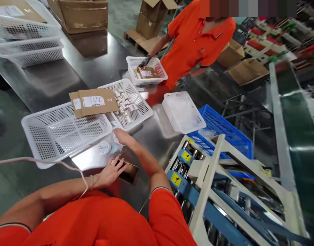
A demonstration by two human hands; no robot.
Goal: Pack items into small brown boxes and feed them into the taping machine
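Note:
My left hand [113, 173] grips the near side of a small open cardboard box [131, 173], its fingers spread over the edge. The box sits on the metal table close to my body. My right hand [122, 136] is closed on a crumpled clear plastic bag [116, 145], with its fingertips partly hidden. Left of the bag lies a round clear item with a printed label [105, 147]. Beyond my right hand, a white basket [144, 111] holds several small white labelled boxes [125, 104]. Flat labelled cardboard mailers [98, 101] lie across this basket and its neighbour.
A white basket [67, 136] stands at left, with a pinkish cable [57, 163] before it. A co-worker [193, 48] reaches into another white basket [146, 81]. An upturned white basket [182, 111], a blue crate [223, 126] and a roller conveyor [187, 184] are at right.

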